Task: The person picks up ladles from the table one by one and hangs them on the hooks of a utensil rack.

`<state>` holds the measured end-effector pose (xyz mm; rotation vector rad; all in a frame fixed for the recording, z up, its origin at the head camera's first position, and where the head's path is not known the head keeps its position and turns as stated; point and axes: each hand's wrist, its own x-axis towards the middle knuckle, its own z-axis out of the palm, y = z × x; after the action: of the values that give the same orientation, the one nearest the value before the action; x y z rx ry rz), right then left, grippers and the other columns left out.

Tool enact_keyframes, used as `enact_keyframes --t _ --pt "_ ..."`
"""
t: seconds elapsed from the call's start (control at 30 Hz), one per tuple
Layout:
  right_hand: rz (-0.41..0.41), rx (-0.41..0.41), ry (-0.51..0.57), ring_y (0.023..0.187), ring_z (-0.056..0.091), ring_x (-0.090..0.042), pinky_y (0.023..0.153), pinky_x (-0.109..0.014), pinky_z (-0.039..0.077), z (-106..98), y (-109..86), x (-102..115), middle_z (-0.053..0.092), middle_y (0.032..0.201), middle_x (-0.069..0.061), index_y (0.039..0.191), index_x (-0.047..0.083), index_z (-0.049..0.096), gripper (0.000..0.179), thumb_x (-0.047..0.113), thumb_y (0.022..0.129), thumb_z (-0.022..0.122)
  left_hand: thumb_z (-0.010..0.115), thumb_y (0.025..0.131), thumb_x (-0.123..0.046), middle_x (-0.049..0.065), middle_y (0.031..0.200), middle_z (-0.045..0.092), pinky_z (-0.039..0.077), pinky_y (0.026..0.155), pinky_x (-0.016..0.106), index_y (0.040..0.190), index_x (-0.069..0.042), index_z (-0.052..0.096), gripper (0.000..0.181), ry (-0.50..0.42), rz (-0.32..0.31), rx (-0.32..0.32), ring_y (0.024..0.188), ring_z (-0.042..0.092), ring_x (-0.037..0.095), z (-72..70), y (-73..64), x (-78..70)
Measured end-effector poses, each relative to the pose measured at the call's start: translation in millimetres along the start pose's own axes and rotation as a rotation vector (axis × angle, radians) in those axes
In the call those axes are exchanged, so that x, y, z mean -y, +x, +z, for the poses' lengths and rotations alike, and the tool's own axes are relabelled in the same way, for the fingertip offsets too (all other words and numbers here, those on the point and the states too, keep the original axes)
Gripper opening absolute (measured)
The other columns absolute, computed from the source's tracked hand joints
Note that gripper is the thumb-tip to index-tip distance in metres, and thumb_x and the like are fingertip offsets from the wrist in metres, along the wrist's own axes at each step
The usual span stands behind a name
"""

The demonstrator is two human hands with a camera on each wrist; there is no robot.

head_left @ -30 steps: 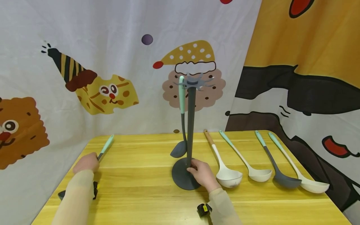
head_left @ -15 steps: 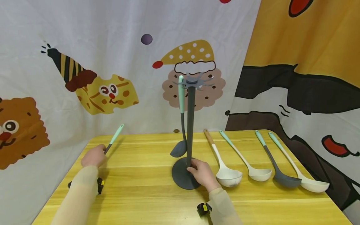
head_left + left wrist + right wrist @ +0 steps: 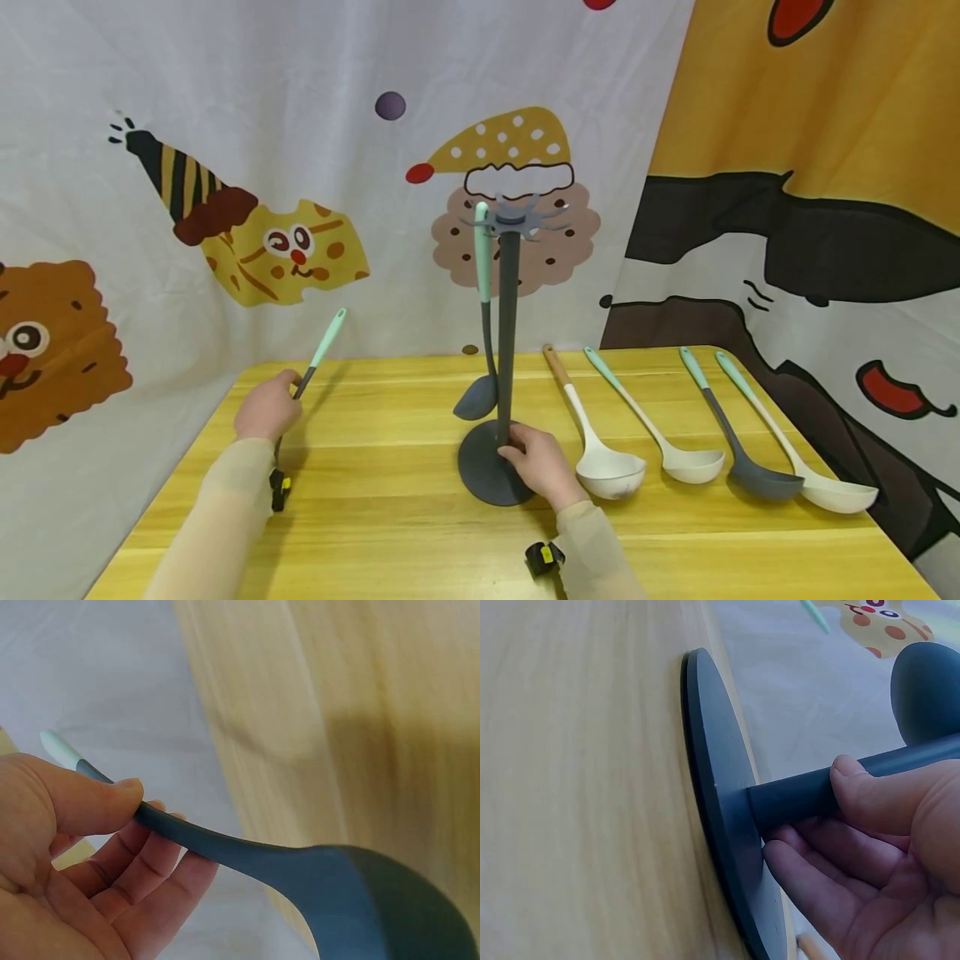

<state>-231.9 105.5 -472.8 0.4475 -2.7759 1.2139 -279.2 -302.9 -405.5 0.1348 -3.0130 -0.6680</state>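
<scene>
My left hand (image 3: 268,406) pinches the dark grey shaft of a ladle (image 3: 330,881) between thumb and fingers. The ladle's mint handle (image 3: 328,337) slants up and away; its bowl shows in the left wrist view but is hidden by my arm in the head view. My right hand (image 3: 543,465) grips the lower pole of a dark grey utensil stand (image 3: 509,325), thumb on one side and fingers on the other, just above the round base (image 3: 724,787). Another grey ladle with a mint handle (image 3: 483,265) hangs on the left of the stand's hooked top.
To the right on the wooden table (image 3: 390,533) lie a white ladle with a wooden handle (image 3: 609,475), a white ladle (image 3: 693,467), a grey ladle (image 3: 763,483) and another white ladle (image 3: 838,497), these three mint-handled. A printed curtain (image 3: 420,50) hangs behind.
My left hand has moved right and away from me, lifting the ladle; its handle end is higher and farther right. My right hand and the stand stay in place.
</scene>
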Motion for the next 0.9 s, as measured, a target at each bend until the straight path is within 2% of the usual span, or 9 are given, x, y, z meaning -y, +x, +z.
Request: enact_keyframes --t 0.2,0.47,0.73,0.9 --pt "0.0 0.002 0.003 0.094 0.068 -0.028 0.079 -0.044 0.055 0 0.1 0 0.072 0.1 -0.006 0.106 0.007 0.071 0.013 0.012 0.094 0.068 0.052 0.092 -0.005 0.027 0.105 0.065 0.046 0.053 0.041 0.129 -0.001 0.053 0.037 -0.042 0.026 -0.039 0.074 0.06 0.033 0.2 1.2 -7.5" --pt "0.009 0.002 0.012 0.094 0.069 -0.028 0.08 -0.044 0.056 1 0.1 0 0.072 0.1 -0.005 0.107 0.008 0.071 0.013 0.012 0.094 0.068 0.059 0.094 -0.007 0.024 0.102 0.066 0.049 0.06 0.046 0.126 0.0 0.055 0.033 -0.07 0.072 -0.113 0.08 0.062 0.036 -1.9 -2.1 -23.9" --pt "-0.001 -0.001 0.011 0.094 0.069 -0.027 0.08 -0.044 0.055 0 0.7 -1 0.072 0.1 -0.005 0.106 0.008 0.071 0.013 0.011 0.094 0.068 0.06 0.094 -0.005 0.022 0.095 0.066 0.049 0.065 0.049 0.124 0.0 0.056 0.031 -0.125 0.167 -0.188 0.076 0.061 0.035 -3.1 -5.8 -40.1" --pt "-0.002 0.001 0.004 0.095 0.068 -0.027 0.08 -0.044 0.055 1 1.2 -2 0.072 0.1 -0.005 0.106 0.008 0.071 0.013 0.011 0.094 0.067 0.062 0.093 -0.004 0.02 0.094 0.066 0.048 0.069 0.05 0.124 -0.001 0.057 0.031 -0.168 0.188 -0.231 0.079 0.061 0.036 -2.3 -7.2 -48.3"
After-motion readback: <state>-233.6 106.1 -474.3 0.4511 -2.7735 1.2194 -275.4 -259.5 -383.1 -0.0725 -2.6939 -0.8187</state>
